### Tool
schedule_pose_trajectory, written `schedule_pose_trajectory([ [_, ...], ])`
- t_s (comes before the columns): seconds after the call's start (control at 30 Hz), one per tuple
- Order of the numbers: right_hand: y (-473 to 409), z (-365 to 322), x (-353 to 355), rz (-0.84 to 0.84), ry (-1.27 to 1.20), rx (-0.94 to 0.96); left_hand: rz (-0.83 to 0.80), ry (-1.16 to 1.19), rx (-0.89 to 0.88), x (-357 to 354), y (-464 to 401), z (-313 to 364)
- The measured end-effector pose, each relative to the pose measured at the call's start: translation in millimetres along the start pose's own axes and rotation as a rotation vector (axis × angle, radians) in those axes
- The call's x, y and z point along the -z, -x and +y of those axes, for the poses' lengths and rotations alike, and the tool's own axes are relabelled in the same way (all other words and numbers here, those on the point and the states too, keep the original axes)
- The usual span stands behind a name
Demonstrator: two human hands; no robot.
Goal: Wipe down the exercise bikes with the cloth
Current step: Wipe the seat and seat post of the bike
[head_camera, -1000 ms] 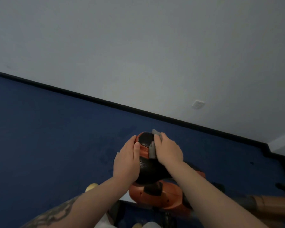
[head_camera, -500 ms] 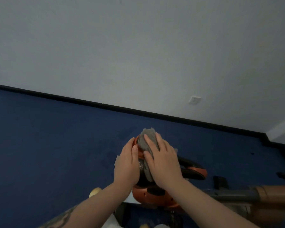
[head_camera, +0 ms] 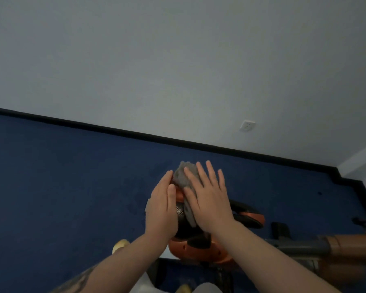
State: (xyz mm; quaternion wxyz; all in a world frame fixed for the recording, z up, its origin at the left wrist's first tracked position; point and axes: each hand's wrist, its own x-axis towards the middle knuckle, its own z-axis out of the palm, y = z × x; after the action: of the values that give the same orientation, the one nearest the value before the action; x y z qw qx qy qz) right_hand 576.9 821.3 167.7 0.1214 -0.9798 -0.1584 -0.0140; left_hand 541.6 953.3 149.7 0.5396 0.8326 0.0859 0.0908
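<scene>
An orange and black exercise bike [head_camera: 199,252] stands below me on the blue carpet, most of its top hidden by my hands. A grey cloth [head_camera: 185,176] lies over the bike's upper end. My right hand [head_camera: 209,201] presses the cloth flat against the bike with straight, spread fingers. My left hand [head_camera: 162,210] rests against the bike's left side, fingers straight and together, thumb touching the orange rim beside the cloth.
Blue carpet [head_camera: 72,187] runs to a black skirting board [head_camera: 135,134] under a white wall with a socket [head_camera: 247,125]. A grey and brown bar of other equipment [head_camera: 325,247] sticks out at the right. My feet [head_camera: 119,244] show below.
My right hand went from gripping the cloth at the bike's top to pressing it flat with spread fingers. The cloth now covers the top. The view tilted slightly.
</scene>
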Motion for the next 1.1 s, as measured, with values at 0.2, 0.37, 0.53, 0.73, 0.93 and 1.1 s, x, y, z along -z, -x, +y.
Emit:
schedule_pose_trajectory([
  [0.2, 6.0, -25.4, -7.0, -0.018, 0.008, -0.029, -0.129, -0.030, -0.120, 4.2, 0.5, 3.3],
  [0.37, 5.3, 0.9, 3.8, -0.076, -0.154, -0.145, -0.117, -0.022, -0.061, 2.0, -1.3, 3.8],
  [0.53, 5.9, -9.7, -0.1, 0.029, -0.091, -0.224, -0.109, -0.010, -0.067, 2.0, 1.3, 4.4],
  [0.73, 19.0, 20.9, 4.8, 0.005, -0.063, -0.181, -0.104, -0.004, -0.055, 2.5, 0.5, 2.5],
  [0.93, 40.0, -3.7, -2.9, 0.143, -0.072, -0.220, -0.103, 0.084, -0.046, 4.4, -0.9, 0.9],
  [1.1, 17.2, -7.8, 0.4, 0.023, -0.102, -0.228, -0.084, 0.106, -0.040, 3.8, -1.9, -2.6],
])
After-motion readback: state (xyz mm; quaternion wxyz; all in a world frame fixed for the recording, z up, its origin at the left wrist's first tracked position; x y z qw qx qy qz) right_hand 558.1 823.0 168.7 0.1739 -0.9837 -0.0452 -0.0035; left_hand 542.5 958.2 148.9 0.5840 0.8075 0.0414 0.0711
